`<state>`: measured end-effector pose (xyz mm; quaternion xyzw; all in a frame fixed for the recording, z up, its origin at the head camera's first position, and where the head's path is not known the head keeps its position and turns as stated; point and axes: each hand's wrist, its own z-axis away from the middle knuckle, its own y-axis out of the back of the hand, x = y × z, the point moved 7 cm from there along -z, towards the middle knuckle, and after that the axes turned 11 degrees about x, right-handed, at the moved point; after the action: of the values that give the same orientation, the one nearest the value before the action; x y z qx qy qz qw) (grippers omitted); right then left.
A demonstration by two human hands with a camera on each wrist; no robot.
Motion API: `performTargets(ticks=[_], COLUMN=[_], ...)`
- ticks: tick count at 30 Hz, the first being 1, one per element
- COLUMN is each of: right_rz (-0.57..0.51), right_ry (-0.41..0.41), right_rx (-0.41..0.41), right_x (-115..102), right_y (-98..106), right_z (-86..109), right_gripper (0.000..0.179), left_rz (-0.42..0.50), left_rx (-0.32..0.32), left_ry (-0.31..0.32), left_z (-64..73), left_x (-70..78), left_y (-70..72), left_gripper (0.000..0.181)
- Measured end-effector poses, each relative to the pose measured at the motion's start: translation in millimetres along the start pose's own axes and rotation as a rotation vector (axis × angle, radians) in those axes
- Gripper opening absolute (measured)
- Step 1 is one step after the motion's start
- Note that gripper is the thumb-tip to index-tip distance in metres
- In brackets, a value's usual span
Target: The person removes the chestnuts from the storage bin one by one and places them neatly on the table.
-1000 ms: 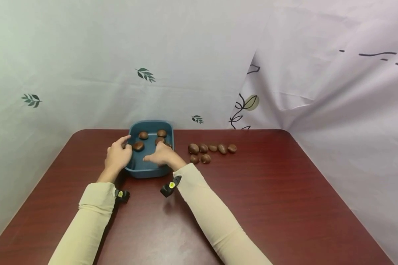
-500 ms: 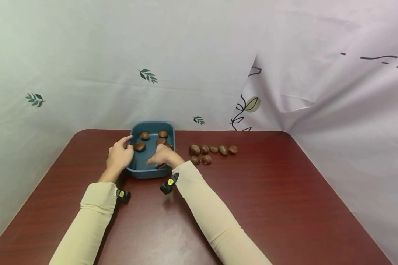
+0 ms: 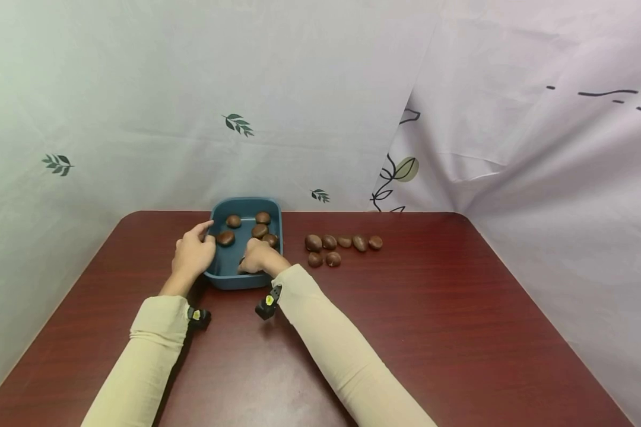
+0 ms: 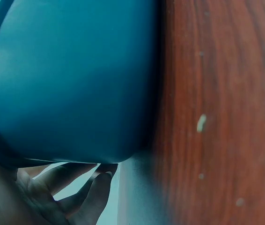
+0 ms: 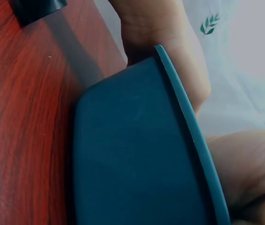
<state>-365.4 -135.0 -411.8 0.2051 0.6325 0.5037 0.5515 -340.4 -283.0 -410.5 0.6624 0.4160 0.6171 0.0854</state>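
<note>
Blue container: a deep, round-cornered container [image 3: 240, 283] sits at the far side of the table [image 3: 438, 320], left of the middle, with its back end close to the cloth [image 3: 320, 83].
Left hand: this hand [image 3: 193, 254] is at the container's left side, fingers parted and only slightly bent. The index fingertip and the thumb are at the rim; in the left wrist view other fingers lie beside the outer wall.
Right hand: this hand [image 3: 260, 257] reaches over the right rim into the near right part of the container, knuckles up and fingers bent downward. A small dark patch shows beside its fingertips, perhaps a chestnut, but the fingers hide too much to tell whether it has hold of one.
Chestnuts inside: five brown chestnuts [image 3: 225, 238] are visible in the container, two along the left and three along the right. The nearest of the three lies just beyond the right hand.
Chestnuts outside: seven more are on the table to the right of the container, five in a back row and two in front of that row's left end.
Sleeves: both arms wear pale, light-coloured sleeves [image 3: 152, 350], with a small black camera [image 3: 199, 317] at each wrist.
Table: dark red-brown with wood grain.
Cloth: pale and creased, printed with green leaf sprigs [image 3: 238, 124].
</note>
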Motion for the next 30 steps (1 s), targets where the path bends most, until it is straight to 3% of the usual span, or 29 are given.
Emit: performTargets(ticks=[3, 7, 12, 15, 20, 30], right_rz=[-0.041, -0.234, -0.510, -0.595, -0.646, -0.653], right_ry=[0.014, 0.007, 0.040, 0.087, 0.138, 0.125], right_rx=[0.029, 0.085, 0.087, 0.079, 0.067, 0.112], right_x=[-1.9, -2.0, -0.3, 2.6, 16.0, 63.6], right_y=[0.3, 5.0, 11.7, 18.7, 36.0, 74.3], right_z=[2.8, 9.1, 16.2, 20.6, 31.1, 53.8], right_gripper=[0.042, 0.016, 0.024, 0.022, 0.027, 0.037], left_rz=[-0.001, -0.011, -0.024, -0.027, -0.012, 0.001], left_rx=[0.001, 0.007, 0.006, 0.006, 0.006, -0.002], left_ry=[0.001, 0.001, 0.005, 0.008, 0.010, 0.005], left_z=[0.3, 0.3, 0.6, 1.0, 0.9, -1.7], left_x=[-0.5, -0.8, -2.2, -3.2, -3.0, -0.1], left_y=[-0.4, -0.5, -0.8, -1.4, -2.3, 0.5], left_gripper=[0.053, 0.053, 0.053, 0.052, 0.053, 0.053])
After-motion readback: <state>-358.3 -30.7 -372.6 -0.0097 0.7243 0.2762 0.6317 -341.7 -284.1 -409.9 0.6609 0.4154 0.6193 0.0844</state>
